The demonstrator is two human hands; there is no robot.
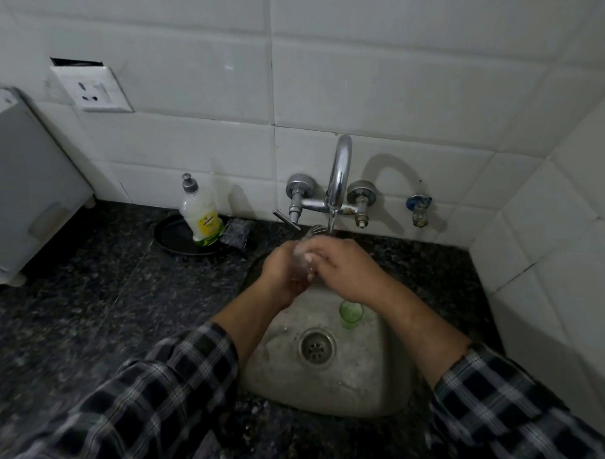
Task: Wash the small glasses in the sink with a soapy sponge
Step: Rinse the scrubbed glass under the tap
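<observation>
Head view. Both hands meet over the far side of the square stainless-steel sink (323, 384), directly below the spout of the curved chrome wall tap (340, 175). Left hand (286, 270): fingers curled round the small clear glass (303, 253), gripping it from the left. Right hand (344, 268): fingers bent over the same glass from the right, grasping it too. Glass is blurred and mostly covered; only its upper part shows between the hands, tilted away toward the wall. Cannot tell whether either hand also holds a sponge, nor whether water is running.

Small green translucent glass (351, 313) stands upright on the sink floor, just under the right wrist, beside and beyond the round metal drain (317, 348), apart from it.

Both forearms bare, with dark-and-white plaid sleeves (172, 389) pushed back.

Dark speckled granite counter (86, 290) surrounds the sink. To the left of the tap, by the wall: white-and-yellow dish soap bottle with a grey cap (202, 219), upright on a round black plate (172, 236). Dark square scrub pad (237, 232) lies just right of the bottle, at the plate's edge. White boxy appliance (28, 185) sits at the far left on the counter. White wall socket (93, 91) above it on the white tiled wall (368, 77). Small blue-handled valve (419, 207) on the wall to the right of the tap.
</observation>
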